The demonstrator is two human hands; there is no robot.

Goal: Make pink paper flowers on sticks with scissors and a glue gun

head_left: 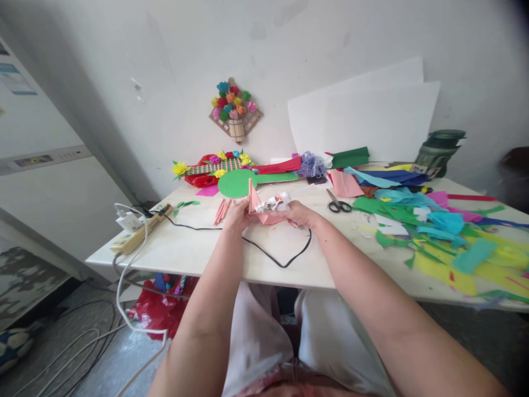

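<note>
Across the lower centre, a black cord is looping slackly over our table, presumably giving reach; scissors are lying right of centre, perhaps for handiness. Mid-frame, our nearly closed left hand is pinching pink paper; our curled right hand is gripping, seemingly, a white glue gun.

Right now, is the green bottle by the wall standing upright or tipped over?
Upright: the green bottle stands on the table with its lid uppermost.
</note>
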